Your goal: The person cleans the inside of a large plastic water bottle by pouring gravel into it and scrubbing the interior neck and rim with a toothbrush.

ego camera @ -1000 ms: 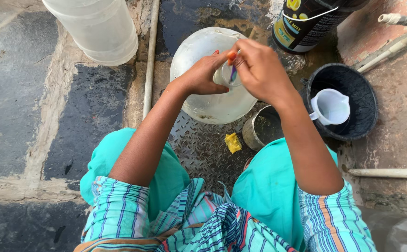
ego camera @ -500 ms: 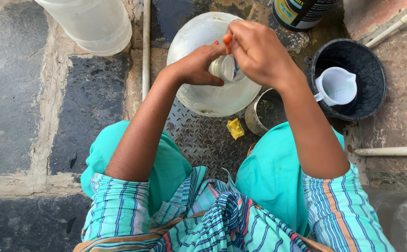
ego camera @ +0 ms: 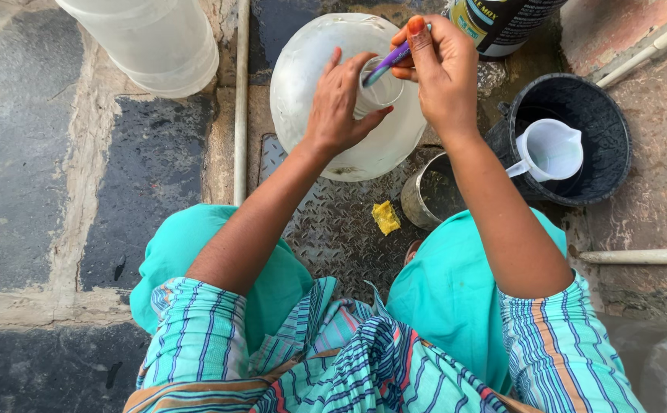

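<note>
Both hands shifted higher on the jug since the earlier frame, yellow scrap point(ego camera: 385, 217) on checker plate nearest, left hand point(ego camera: 339, 107) fingers wrapped round clear jug point(ego camera: 349, 99) neck, right hand point(ego camera: 439, 65) fingers pinching purple tool point(ego camera: 388, 61) at its mouth, black bucket point(ego camera: 605, 115) beyond

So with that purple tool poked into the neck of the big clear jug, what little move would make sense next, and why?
Probably work the purple tool around inside the neck of the clear jug. The right hand pinches it with its tip already in the opening, and the left hand grips the neck, steadying it.
</note>
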